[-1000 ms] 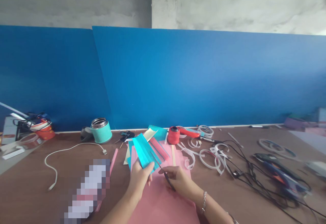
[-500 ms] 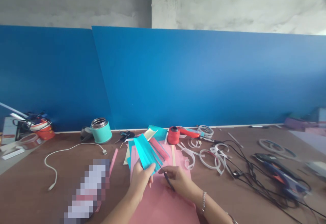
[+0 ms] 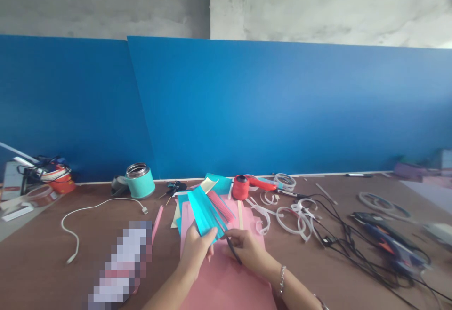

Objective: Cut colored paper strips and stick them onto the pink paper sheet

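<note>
Nearside-left of the red spool (image 3: 240,188), a blue sheet (image 3: 202,210) is pinched by the left hand (image 3: 194,248), a slim tool (image 3: 236,256) gripped by the right hand (image 3: 249,250). The sheet could be skewed — by slack pinching.

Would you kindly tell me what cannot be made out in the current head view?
All in the head view:
Left hand: some fingers are hidden behind the turquoise sheet.
Slim dark-handled tool: exact type unclear; the right hand covers part of it.
Elongated object at left: details masked by pixelation.
Pink sheet: near end cut off by the bottom edge.
Purple item at far right: blurred.
</note>
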{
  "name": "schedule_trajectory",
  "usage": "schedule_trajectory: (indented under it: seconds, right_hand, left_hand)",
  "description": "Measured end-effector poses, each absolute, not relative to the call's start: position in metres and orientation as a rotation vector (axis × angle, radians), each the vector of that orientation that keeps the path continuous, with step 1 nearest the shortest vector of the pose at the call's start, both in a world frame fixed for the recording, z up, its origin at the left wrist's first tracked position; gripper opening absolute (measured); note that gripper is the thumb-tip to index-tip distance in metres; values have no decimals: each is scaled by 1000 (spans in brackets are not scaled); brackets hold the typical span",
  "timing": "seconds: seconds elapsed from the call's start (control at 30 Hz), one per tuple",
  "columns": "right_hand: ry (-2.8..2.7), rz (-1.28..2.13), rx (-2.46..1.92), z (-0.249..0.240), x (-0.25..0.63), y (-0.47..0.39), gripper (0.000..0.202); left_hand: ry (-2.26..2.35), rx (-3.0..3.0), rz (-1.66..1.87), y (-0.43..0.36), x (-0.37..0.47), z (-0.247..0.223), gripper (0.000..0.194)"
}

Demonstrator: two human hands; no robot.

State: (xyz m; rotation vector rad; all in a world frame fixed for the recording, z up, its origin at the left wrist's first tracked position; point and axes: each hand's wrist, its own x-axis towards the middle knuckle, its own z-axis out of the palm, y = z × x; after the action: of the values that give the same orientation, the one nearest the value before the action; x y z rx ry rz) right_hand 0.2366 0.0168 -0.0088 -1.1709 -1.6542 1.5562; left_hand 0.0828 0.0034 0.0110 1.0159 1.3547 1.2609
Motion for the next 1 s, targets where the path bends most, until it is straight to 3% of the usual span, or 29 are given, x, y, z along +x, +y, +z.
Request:
schedule_trajectory:
  seconds: [1.0]
  right_hand:
    - [-1615, 1507, -1240, -12, 233, 19, 25]
  left_hand:
    - [1397, 1061, 1184, 4, 85, 12, 16]
